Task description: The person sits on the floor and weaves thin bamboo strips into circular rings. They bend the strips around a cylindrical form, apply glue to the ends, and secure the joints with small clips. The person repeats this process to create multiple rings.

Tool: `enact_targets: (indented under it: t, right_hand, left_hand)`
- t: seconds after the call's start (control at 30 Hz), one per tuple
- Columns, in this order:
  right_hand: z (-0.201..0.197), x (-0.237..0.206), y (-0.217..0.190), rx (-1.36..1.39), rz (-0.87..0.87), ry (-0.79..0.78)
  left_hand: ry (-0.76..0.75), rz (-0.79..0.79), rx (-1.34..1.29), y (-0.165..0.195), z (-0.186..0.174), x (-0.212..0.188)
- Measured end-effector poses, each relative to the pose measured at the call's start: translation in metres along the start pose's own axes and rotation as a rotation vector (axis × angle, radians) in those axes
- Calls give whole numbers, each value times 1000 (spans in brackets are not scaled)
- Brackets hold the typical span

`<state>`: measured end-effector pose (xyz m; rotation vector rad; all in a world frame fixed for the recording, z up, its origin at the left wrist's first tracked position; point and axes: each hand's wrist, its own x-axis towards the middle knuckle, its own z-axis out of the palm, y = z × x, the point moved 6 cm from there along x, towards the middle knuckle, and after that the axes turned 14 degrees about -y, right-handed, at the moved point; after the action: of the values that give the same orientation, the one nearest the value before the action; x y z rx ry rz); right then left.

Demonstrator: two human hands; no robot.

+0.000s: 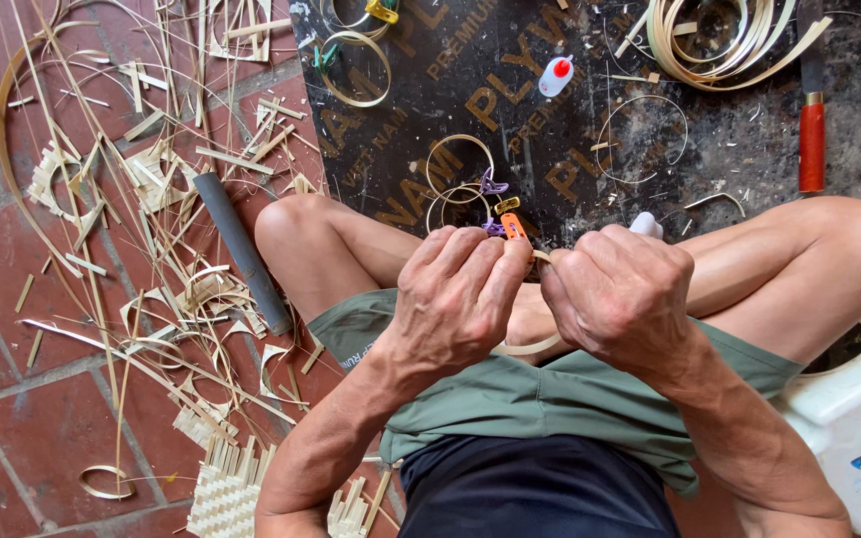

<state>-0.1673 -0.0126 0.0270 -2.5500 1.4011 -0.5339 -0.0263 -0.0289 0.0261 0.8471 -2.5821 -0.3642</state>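
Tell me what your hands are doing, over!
Left hand and right hand both pinching a thin bamboo strip. Orange clip beside fingers. Nothing blocking.

Grey tube (243, 251) among bamboo scraps (151, 179) on red tiles (12, 249); red-handled knife (811, 139), glue bottle (555, 76) on dark board (510, 149).

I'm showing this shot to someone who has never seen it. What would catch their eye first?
Probably the two hands at the centre, left hand and right hand, pinching a thin bamboo strip bent into a loop over the lap. Next, the pale strip offcuts littering the red tile floor at left.
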Motion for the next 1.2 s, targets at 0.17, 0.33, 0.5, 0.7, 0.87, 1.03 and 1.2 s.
enact_targets:
  t: [0.17, 0.33, 0.5, 0.7, 0.87, 1.03, 1.2]
  right_hand:
    - [7, 2, 2, -28, 29, 27]
    - [27, 13, 14, 23, 67, 7]
    - [36, 27, 33, 70, 99, -90]
    - [38, 26, 70, 434, 204, -10]
    - [83, 44, 60, 293, -2, 40]
    - [114, 60, 60, 368, -10, -32]
    - [122, 83, 72, 169, -41, -53]
  left_hand:
    - [24, -11, 53, -4, 2, 0]
    - [5, -49, 59, -17, 16, 1]
    - [1, -150, 19, -39, 32, 0]
    - [245, -481, -589, -103, 65, -22]
    - [347, -790, -1619, -142, 154, -47]
    - [399, -755, -1706, -161, 188, -61]
    - [403, -822, -1765, -186, 190, -58]
